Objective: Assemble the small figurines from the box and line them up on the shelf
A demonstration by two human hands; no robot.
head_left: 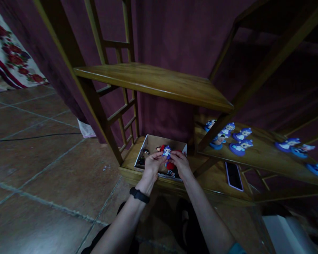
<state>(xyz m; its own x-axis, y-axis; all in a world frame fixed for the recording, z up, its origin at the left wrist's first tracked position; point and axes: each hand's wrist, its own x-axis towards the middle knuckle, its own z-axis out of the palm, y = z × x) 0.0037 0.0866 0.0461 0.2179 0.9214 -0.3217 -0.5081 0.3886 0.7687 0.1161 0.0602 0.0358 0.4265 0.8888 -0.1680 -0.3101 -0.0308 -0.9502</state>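
A small purple-and-white figurine [166, 151] is pinched between the fingertips of both hands, above an open cardboard box [146, 144]. My left hand [153, 163] grips it from the left, a black band on that wrist. From the other side my right hand [180, 162] closes on it with thumb and fingers. Inside the box lie several more small figurines, among them dark ones [141, 160] at the left and a red one [170, 166] below my fingers. My hands hide part of the box's contents.
The box stands on the low board of a wooden shelf unit [153, 81], whose upper board overhangs it. Several purple and blue figurines [241, 146] stand on a shelf to the right. Below them lies a phone [233, 175]. A dark curtain [164, 116] hangs behind.
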